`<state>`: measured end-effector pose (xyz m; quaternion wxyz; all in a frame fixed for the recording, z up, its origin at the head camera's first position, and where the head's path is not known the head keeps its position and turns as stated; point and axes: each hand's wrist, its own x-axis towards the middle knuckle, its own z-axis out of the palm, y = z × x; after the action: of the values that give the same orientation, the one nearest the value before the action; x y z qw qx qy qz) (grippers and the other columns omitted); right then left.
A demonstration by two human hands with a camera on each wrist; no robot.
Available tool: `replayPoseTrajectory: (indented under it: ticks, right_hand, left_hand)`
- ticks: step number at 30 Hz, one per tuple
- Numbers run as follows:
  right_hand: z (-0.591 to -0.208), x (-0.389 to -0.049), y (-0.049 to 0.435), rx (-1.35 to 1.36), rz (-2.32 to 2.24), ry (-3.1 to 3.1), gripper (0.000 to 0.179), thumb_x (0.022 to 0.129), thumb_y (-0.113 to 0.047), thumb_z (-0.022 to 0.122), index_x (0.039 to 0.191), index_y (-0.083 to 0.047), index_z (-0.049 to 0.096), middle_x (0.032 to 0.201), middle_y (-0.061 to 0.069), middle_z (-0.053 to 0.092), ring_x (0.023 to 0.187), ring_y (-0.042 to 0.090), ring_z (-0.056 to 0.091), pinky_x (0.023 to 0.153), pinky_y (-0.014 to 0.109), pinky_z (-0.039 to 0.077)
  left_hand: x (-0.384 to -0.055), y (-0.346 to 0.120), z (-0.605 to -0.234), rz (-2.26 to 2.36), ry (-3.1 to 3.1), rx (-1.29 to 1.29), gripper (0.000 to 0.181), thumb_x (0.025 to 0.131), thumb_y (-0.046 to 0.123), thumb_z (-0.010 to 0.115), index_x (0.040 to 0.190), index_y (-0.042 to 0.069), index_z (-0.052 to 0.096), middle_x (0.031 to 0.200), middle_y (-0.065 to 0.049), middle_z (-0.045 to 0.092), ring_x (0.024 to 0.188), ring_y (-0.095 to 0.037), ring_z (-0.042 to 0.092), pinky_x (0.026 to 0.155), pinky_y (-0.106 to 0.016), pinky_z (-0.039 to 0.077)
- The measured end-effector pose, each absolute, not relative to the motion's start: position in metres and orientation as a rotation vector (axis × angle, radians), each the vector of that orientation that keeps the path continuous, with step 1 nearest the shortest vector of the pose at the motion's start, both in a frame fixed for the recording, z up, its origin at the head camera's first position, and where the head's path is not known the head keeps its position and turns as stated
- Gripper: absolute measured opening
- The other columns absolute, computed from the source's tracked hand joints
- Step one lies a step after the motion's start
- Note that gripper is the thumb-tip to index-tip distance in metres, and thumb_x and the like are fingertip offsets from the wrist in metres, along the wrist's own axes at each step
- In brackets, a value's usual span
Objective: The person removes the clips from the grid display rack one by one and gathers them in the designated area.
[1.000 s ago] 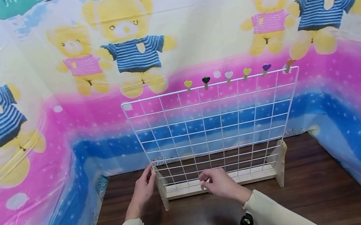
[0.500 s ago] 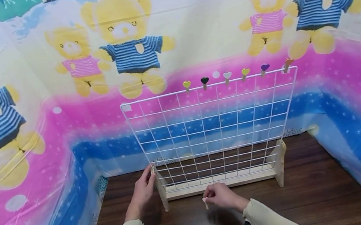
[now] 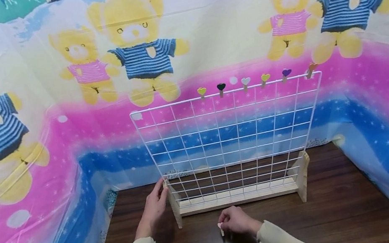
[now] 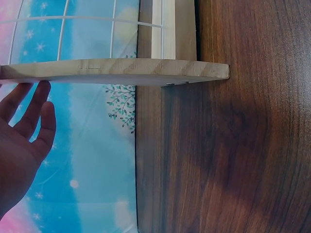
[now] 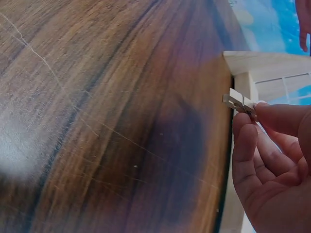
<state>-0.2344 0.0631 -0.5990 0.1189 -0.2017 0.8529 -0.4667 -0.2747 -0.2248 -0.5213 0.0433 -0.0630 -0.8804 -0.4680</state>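
My right hand point(image 3: 238, 220) pinches a small wooden clothespin point(image 5: 239, 102) between thumb and fingertips, low over the table in front of the rack. In the head view a pale heart shows at the clothespin's point(image 3: 221, 228) upper end, its legs pointing down. My left hand point(image 3: 154, 206) holds the upper part of the wooden stand's point(image 3: 175, 207) left leg. In the left wrist view, several fingertips of the left hand point(image 4: 22, 141) meet that leg's outer face; the thumb is out of frame. The stand carries an upright white wire grid point(image 3: 218, 129).
Along the grid's top wire sit several heart clothespins: yellow point(image 3: 201, 91), black point(image 3: 221, 88), white point(image 3: 246, 82), another yellow, purple point(image 3: 286, 73) and orange point(image 3: 311, 69). The dark wood table point(image 3: 338, 200) ends at a bear-print cloth point(image 3: 228, 44) behind and at both sides.
My right hand has come down and toward me from the grid's lower part with the clothespin, which shows more clearly now. The left hand stays at the stand's leg.
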Motion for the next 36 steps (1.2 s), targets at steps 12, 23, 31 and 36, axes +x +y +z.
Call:
replayPoseTrajectory:
  ticks: [12,23,31,36]
  right_hand:
    - [-0.618,-0.232,0.058,-0.618,-1.361,2.499,0.005,0.078,0.000,0.069,0.077,-0.005,0.067,0.066,-0.005,0.061,0.057,0.005,0.053,0.054,0.023,0.044]
    - [-0.628,-0.232,0.058,-0.604,-1.391,2.485,0.006,0.081,0.004,0.067,0.077,0.000,0.067,0.062,-0.002,0.059,0.053,0.005,0.052,0.048,0.022,0.044]
    - [-0.633,-0.235,0.059,-0.695,-1.293,2.603,0.007,0.084,-0.003,0.068,0.077,-0.003,0.067,0.064,-0.006,0.059,0.058,0.000,0.050,0.058,0.022,0.043]
    - [-0.634,-0.236,0.058,-0.674,-1.269,2.614,0.006,0.084,-0.004,0.068,0.078,-0.004,0.067,0.066,-0.006,0.059,0.060,0.002,0.049,0.058,0.023,0.043]
  left_hand:
    - [-0.275,-0.225,-0.521,-1.420,-2.695,-0.196,0.045,0.103,0.024,0.042,0.147,0.016,0.035,0.139,-0.020,0.046,0.122,-0.034,0.047,0.094,-0.051,0.041]
    - [-0.275,-0.225,-0.521,-1.424,-2.685,-0.182,0.047,0.103,0.024,0.042,0.148,0.012,0.034,0.140,-0.022,0.044,0.123,-0.036,0.046,0.095,-0.051,0.041]
    - [-0.274,-0.224,-0.521,-1.430,-2.686,-0.173,0.047,0.103,0.025,0.043,0.148,0.014,0.034,0.139,-0.022,0.044,0.123,-0.036,0.047,0.094,-0.052,0.041]
    - [-0.274,-0.224,-0.520,-1.438,-2.693,-0.160,0.047,0.103,0.023,0.043,0.148,0.015,0.034,0.140,-0.021,0.044,0.123,-0.035,0.046,0.094,-0.052,0.041]
